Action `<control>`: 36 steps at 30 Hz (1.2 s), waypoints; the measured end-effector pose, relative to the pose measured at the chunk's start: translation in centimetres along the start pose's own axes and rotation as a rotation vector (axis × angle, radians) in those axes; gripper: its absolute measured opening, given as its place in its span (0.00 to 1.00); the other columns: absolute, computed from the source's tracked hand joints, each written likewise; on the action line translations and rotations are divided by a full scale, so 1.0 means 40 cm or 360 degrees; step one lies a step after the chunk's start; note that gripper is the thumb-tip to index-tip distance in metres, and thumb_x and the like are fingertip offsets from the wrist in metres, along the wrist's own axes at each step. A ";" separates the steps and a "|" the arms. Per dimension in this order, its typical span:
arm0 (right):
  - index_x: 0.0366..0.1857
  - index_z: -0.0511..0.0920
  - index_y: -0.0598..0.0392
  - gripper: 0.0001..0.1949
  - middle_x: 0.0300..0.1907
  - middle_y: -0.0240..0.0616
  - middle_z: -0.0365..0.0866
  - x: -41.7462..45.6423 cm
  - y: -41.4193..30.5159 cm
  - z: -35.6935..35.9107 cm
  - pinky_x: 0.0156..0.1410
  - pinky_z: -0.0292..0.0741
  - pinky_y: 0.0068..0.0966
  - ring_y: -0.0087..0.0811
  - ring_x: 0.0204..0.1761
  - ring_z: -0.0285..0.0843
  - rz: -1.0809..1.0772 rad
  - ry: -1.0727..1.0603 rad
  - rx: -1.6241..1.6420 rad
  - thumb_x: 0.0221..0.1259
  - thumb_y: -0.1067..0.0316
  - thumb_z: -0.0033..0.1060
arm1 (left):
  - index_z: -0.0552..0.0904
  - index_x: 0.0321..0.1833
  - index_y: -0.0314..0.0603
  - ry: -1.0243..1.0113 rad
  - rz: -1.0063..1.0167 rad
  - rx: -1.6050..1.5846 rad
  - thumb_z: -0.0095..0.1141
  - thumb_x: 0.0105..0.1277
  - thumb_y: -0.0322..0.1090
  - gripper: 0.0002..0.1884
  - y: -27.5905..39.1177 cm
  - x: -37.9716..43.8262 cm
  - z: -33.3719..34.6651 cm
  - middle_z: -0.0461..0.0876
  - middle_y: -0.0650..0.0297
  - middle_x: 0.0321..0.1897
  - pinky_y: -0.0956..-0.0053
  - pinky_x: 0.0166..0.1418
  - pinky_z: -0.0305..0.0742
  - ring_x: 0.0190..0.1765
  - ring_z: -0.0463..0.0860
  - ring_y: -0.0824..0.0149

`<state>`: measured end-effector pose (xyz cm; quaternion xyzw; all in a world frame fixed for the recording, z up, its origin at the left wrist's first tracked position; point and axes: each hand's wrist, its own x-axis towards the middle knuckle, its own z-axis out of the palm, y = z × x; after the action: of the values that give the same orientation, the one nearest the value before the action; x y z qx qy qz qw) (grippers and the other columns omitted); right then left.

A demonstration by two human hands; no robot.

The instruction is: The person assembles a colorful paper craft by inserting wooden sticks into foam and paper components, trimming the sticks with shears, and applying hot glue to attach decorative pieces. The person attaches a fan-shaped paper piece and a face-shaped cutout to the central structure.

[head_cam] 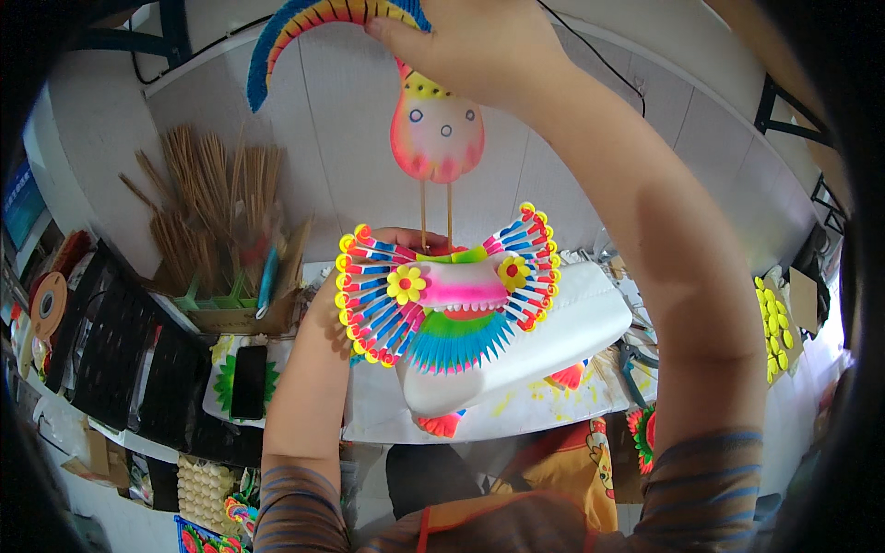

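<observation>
My right hand (477, 48) grips a painted moulded piece (438, 138) by its top, where blue, yellow and red curved horns spread out. Two thin wooden sticks (436, 214) run from its rounded lower end down to the back of a brightly coloured animal head (463, 283). That head has fan-like striped sides, yellow flowers, white teeth and a blue-green fringed beard. Behind it my left hand (418, 239) holds its back edge, mostly hidden. A smooth white body (518, 359) with red feet (441, 424) lies beneath the head on the table.
Bundles of thin sticks (207, 200) stand in a cardboard box (242, 320) at left. A black phone (249, 382) lies nearer me. Pliers (632, 370) rest on the stained white tabletop (525, 408) at right. Farther right is a board with yellow ovals (776, 328).
</observation>
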<state>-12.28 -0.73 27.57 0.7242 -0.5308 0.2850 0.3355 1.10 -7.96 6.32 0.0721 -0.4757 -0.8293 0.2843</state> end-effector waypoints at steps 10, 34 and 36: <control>0.36 0.79 0.58 0.20 0.33 0.51 0.82 -0.012 0.001 -0.021 0.49 0.74 0.40 0.48 0.41 0.80 -0.0021 -0.0103 0.0095 0.57 0.50 0.52 | 0.72 0.28 0.38 -0.0339 0.0288 -0.0055 0.50 0.61 0.20 0.06 -0.014 0.024 -0.008 0.80 0.44 0.46 0.53 0.63 0.72 0.59 0.76 0.49; 0.22 0.79 0.59 0.16 0.18 0.46 0.78 -0.026 -0.041 0.075 0.60 0.68 0.39 0.45 0.25 0.79 -0.0197 0.0517 -0.0323 0.58 0.57 0.51 | 0.73 0.38 0.38 -0.0464 0.0480 -0.0190 0.41 0.70 0.56 0.24 -0.069 0.037 -0.033 0.79 0.48 0.46 0.53 0.67 0.67 0.60 0.74 0.52; 0.22 0.79 0.59 0.16 0.18 0.46 0.78 -0.030 -0.041 0.076 0.58 0.69 0.39 0.45 0.25 0.79 -0.0216 0.0565 -0.0362 0.58 0.57 0.52 | 0.72 0.36 0.38 -0.0474 0.0521 -0.0220 0.41 0.70 0.56 0.23 -0.066 0.034 -0.027 0.79 0.48 0.45 0.55 0.67 0.68 0.59 0.75 0.53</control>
<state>-10.85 -2.09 24.47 0.6542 -0.4422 0.3231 0.5216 -0.68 -8.49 3.76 -0.1489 -0.4598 -0.8042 0.3460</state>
